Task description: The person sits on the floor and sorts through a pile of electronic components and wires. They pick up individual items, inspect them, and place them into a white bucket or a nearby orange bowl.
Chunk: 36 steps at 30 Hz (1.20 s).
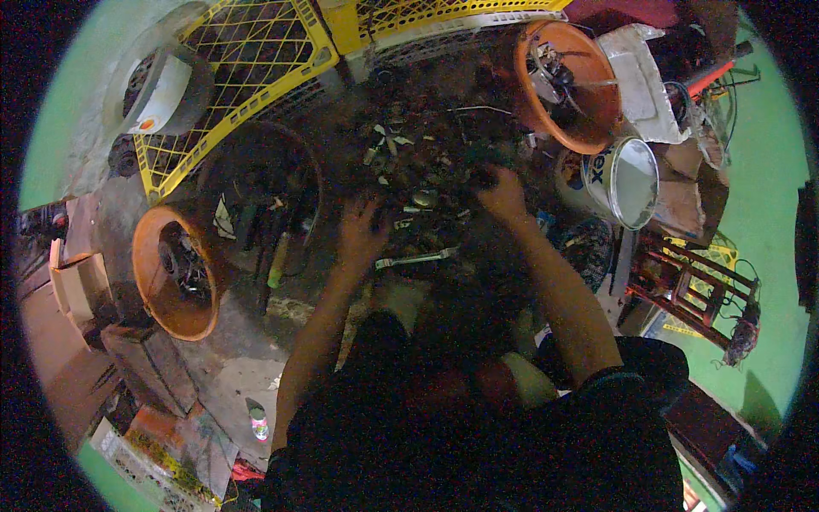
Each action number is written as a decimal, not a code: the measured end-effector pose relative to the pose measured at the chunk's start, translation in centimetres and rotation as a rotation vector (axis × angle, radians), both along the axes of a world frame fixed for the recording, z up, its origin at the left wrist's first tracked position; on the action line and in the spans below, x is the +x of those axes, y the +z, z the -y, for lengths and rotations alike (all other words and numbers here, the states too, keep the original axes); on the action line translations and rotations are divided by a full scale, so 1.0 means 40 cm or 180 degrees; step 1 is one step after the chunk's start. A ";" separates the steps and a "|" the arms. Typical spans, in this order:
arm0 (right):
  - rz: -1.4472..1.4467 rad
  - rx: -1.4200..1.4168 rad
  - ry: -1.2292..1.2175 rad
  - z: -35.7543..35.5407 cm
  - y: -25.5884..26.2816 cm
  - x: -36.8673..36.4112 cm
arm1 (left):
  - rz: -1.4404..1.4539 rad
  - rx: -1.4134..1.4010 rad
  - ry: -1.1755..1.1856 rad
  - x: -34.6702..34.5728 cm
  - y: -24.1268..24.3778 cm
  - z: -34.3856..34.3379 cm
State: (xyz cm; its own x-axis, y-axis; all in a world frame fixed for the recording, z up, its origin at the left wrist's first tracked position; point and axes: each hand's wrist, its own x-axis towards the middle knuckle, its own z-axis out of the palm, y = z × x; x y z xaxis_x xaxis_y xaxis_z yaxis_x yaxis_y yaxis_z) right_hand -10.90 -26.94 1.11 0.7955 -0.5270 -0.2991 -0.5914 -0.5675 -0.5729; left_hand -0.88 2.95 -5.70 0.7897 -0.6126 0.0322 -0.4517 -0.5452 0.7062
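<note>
A dark heap of mixed small scrap (pixel 435 153) lies before me, with pale slivers and metal bits on its top. At its near left side is my left hand (pixel 363 224), fingers reaching down into shadow. My right hand (pixel 504 195) is over the right part of the heap, its fingers curled near dark material. Poor light hides whether either hand holds anything. Between my forearms, a pale flat bar with widened ends (pixel 416 258), wrench-like in shape, rests at the near edge. A small rounded pale piece (pixel 422 198) lies between the hands.
Orange tubs with metal parts stand at right (pixel 611 96) and left (pixel 146 281). Yellow plastic crates (pixel 237 118) border the far side. A white-ended bucket (pixel 633 182) is by my right forearm. Beyond it lies a wooden frame (pixel 697 288); a can (pixel 258 422) stands lower left.
</note>
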 end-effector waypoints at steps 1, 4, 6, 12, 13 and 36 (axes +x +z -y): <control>0.0034 0.0022 -0.0030 0.013 0.008 -0.005 | 0.0151 0.0060 -0.0399 -0.009 0.026 0.023; 0.0180 0.0167 -0.0252 0.046 0.038 -0.002 | 0.0522 0.0283 -0.1389 -0.048 0.119 0.097; 0.0309 0.0369 -0.0551 0.069 0.054 0.040 | 0.0577 0.0477 -0.1689 -0.069 0.149 0.132; 0.0476 -0.0196 -0.0625 -0.008 0.140 0.034 | 0.0453 0.1164 -0.1987 -0.064 0.129 0.086; 0.0479 -0.0197 -0.0442 -0.030 0.119 0.009 | 0.0505 0.1143 -0.1956 -0.064 0.122 0.075; -0.0431 -0.0616 0.0331 -0.161 -0.021 -0.200 | -0.0371 0.0068 0.0594 -0.058 0.059 -0.052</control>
State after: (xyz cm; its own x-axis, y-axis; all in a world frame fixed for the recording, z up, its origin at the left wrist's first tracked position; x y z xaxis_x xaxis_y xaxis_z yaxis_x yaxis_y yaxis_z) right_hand -18.91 -20.48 0.26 0.8079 -0.5024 -0.3080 -0.5881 -0.7206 -0.3674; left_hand -3.18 5.04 -3.35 0.8871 -0.4551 -0.0773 -0.2576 -0.6270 0.7352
